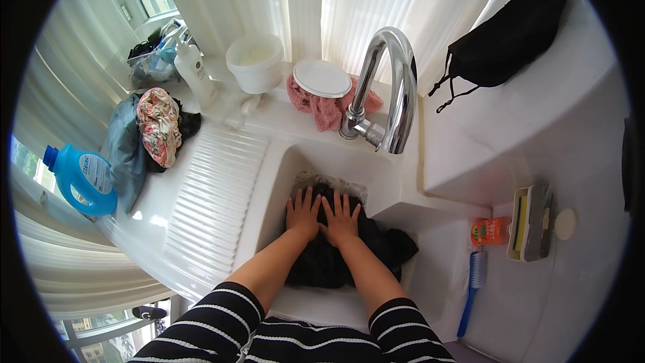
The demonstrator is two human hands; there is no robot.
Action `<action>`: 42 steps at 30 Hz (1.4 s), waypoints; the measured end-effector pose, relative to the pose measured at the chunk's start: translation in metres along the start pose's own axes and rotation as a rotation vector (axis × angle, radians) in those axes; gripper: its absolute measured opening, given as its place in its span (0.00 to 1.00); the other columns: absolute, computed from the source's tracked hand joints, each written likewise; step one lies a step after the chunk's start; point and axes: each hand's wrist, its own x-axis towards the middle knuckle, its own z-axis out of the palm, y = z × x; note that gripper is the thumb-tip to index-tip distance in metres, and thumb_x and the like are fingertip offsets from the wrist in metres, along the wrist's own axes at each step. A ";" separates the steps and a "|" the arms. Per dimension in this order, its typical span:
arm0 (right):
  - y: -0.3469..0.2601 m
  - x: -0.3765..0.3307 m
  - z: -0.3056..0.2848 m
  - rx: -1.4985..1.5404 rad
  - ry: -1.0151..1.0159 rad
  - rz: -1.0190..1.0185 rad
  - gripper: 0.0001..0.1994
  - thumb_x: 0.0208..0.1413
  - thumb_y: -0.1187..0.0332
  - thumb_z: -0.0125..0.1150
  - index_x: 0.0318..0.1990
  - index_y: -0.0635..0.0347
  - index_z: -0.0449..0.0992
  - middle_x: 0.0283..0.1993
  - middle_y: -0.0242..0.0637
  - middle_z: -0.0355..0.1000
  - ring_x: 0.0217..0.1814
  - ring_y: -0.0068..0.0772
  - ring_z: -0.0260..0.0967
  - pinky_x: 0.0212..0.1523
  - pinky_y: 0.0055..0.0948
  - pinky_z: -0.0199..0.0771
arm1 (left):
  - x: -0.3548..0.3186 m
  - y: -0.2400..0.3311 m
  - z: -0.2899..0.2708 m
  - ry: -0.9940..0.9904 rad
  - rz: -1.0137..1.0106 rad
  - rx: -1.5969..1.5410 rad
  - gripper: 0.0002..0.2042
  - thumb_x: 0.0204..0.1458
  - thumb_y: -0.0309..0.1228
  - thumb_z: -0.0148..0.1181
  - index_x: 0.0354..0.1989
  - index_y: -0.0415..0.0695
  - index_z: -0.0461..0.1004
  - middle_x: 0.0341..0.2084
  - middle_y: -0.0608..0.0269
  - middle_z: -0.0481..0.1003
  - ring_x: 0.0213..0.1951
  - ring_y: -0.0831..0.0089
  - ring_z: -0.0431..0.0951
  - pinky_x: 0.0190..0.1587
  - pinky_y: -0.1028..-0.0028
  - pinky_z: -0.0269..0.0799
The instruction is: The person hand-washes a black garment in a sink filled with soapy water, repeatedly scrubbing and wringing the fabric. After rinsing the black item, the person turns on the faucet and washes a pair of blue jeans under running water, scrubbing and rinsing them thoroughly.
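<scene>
A dark, bunched-up piece of cloth [322, 262] lies in the basin of the white sink [272, 218], with some suds at its far edge. My left hand [302, 216] rests flat on the cloth, fingers spread and pointing away from me. Beside it, my right hand [341, 218] presses on the same cloth, also flat with its fingers apart. The two thumbs nearly meet. Neither hand grips anything. What lies under the cloth is hidden.
A chrome faucet [393, 81] arches behind the basin; a ribbed washboard [215, 195] slopes at its left. Further left are a blue detergent bottle [87, 178] and heaped clothes [160, 128]. A white tub [255, 64] stands behind. On the right lies a blue brush [474, 292].
</scene>
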 end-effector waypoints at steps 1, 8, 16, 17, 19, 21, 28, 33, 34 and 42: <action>0.002 0.004 0.002 0.019 -0.014 0.004 0.38 0.55 0.44 0.47 0.69 0.38 0.36 0.72 0.38 0.30 0.73 0.47 0.28 0.66 0.60 0.23 | 0.006 -0.001 0.003 -0.011 -0.005 -0.009 0.36 0.52 0.41 0.53 0.68 0.55 0.43 0.68 0.58 0.37 0.68 0.53 0.37 0.65 0.51 0.32; 0.019 0.028 0.008 0.204 -0.013 -0.027 0.42 0.48 0.48 0.58 0.68 0.40 0.41 0.71 0.43 0.37 0.72 0.51 0.34 0.65 0.59 0.32 | 0.037 0.007 -0.021 -0.066 -0.049 -0.086 0.40 0.45 0.39 0.60 0.66 0.49 0.47 0.61 0.52 0.53 0.64 0.54 0.48 0.64 0.52 0.39; 0.030 0.004 0.046 -0.205 0.222 0.173 0.41 0.43 0.54 0.66 0.61 0.65 0.55 0.62 0.53 0.53 0.62 0.53 0.52 0.57 0.43 0.60 | 0.034 -0.009 0.001 0.091 -0.049 -0.240 0.35 0.39 0.31 0.64 0.59 0.43 0.59 0.48 0.47 0.66 0.52 0.51 0.66 0.54 0.60 0.62; 0.028 0.001 0.059 -0.218 0.309 0.221 0.39 0.43 0.53 0.66 0.59 0.68 0.59 0.60 0.55 0.58 0.59 0.51 0.57 0.54 0.42 0.64 | 0.023 -0.008 -0.006 0.003 -0.035 -0.241 0.32 0.39 0.31 0.64 0.57 0.41 0.61 0.45 0.46 0.68 0.49 0.51 0.69 0.50 0.61 0.65; 0.021 -0.018 0.036 0.040 0.071 0.287 0.28 0.44 0.55 0.66 0.48 0.67 0.68 0.50 0.52 0.66 0.49 0.46 0.65 0.46 0.41 0.69 | 0.008 -0.018 -0.005 -0.116 -0.085 -0.416 0.27 0.40 0.32 0.62 0.52 0.39 0.66 0.40 0.46 0.71 0.43 0.52 0.73 0.46 0.61 0.69; 0.027 -0.038 0.007 0.267 -0.064 0.318 0.19 0.47 0.57 0.64 0.37 0.65 0.74 0.42 0.49 0.71 0.40 0.42 0.70 0.39 0.40 0.71 | 0.000 -0.032 0.002 -0.171 -0.179 -0.764 0.21 0.42 0.33 0.61 0.46 0.37 0.71 0.36 0.47 0.74 0.39 0.53 0.75 0.43 0.60 0.71; 0.036 -0.069 -0.030 1.302 0.339 0.022 0.18 0.52 0.57 0.60 0.20 0.63 0.70 0.58 0.56 0.59 0.63 0.51 0.53 0.56 0.39 0.56 | -0.037 -0.012 -0.028 -0.235 -0.456 -2.242 0.14 0.51 0.38 0.54 0.39 0.40 0.73 0.33 0.55 0.75 0.35 0.61 0.75 0.38 0.66 0.72; -0.067 -0.099 -0.065 0.787 0.753 -0.394 0.15 0.50 0.64 0.62 0.21 0.63 0.66 0.56 0.58 0.60 0.60 0.54 0.56 0.59 0.38 0.55 | -0.052 -0.002 -0.028 -0.478 0.083 -2.452 0.15 0.55 0.44 0.51 0.34 0.44 0.72 0.31 0.57 0.74 0.34 0.64 0.75 0.37 0.65 0.73; -0.068 -0.096 -0.059 0.848 0.802 -0.256 0.13 0.49 0.65 0.60 0.21 0.64 0.66 0.51 0.55 0.63 0.55 0.54 0.59 0.54 0.40 0.59 | -0.050 -0.003 -0.018 -0.598 0.071 -2.457 0.16 0.55 0.46 0.52 0.36 0.44 0.71 0.31 0.59 0.74 0.34 0.66 0.75 0.37 0.66 0.73; -0.084 -0.077 -0.036 0.880 1.050 0.024 0.11 0.49 0.69 0.57 0.21 0.64 0.63 0.38 0.45 0.70 0.44 0.46 0.64 0.48 0.34 0.63 | -0.063 0.009 -0.043 0.051 -0.377 -2.004 0.22 0.54 0.48 0.52 0.41 0.37 0.68 0.34 0.53 0.72 0.33 0.65 0.73 0.36 0.68 0.70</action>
